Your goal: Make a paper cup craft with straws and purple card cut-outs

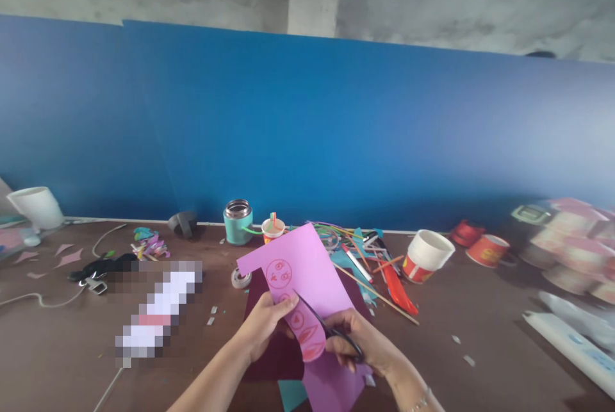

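Head view: your left hand [270, 320] pinches pink paper [314, 263], your right hand [348, 338] grips scissors [315, 314]; wobbling paper could steer the cut into the red drawings [296, 320] at left.

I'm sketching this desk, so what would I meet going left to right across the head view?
White cup, colourful bits, mint-green jar, left hand, right hand with scissors in its grip, stacked paper cups, red paper cup. The pink-purple sheet overlaps both hands, so it has no clear place.
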The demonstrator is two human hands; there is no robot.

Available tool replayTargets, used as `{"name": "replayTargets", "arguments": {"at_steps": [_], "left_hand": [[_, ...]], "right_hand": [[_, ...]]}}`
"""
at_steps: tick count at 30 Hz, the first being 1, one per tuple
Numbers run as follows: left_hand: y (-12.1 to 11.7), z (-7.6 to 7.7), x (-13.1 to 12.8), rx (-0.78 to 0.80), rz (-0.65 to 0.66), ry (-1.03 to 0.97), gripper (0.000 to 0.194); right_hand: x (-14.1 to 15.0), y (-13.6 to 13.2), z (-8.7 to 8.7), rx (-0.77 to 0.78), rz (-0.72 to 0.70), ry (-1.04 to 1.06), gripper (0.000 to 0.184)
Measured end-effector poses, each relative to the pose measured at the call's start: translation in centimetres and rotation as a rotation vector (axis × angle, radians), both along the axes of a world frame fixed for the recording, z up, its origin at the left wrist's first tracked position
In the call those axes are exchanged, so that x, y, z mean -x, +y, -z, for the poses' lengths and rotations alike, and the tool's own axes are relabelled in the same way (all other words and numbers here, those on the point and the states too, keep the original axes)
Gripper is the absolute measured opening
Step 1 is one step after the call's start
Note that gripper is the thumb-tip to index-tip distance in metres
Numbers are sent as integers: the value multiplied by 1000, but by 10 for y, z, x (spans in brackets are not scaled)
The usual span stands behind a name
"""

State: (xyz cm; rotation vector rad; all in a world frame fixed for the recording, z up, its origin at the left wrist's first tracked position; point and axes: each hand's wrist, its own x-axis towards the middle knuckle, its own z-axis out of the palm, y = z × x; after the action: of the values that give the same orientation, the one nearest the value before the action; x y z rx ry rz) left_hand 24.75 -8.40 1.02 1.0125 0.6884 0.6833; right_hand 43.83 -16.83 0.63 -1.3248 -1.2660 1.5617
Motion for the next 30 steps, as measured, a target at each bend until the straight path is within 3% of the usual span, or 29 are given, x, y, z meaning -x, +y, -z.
{"name": "replayTargets", "arguments": {"at_steps": [4, 11, 14, 18, 26, 30], "left_hand": [[0, 5, -1, 123, 29, -63, 33], [-7, 1, -3, 42, 20, 0, 34], [-2, -4, -1, 20, -129, 61, 37], [6, -6, 2, -97, -335, -21, 37], [4, 1, -3, -219, -440, 24, 38], [0, 1, -5, -172, -462, 0, 39]], "right_hand": [[9, 0, -4, 30, 56, -52, 13], [15, 5, 2, -32, 66, 5, 19], [13, 5, 6, -2, 81, -11, 26], [13, 4, 7, 7, 75, -10, 30], [34, 3, -8, -42, 130, 26, 9], [43, 3, -9, -78, 168, 10, 14]]}}
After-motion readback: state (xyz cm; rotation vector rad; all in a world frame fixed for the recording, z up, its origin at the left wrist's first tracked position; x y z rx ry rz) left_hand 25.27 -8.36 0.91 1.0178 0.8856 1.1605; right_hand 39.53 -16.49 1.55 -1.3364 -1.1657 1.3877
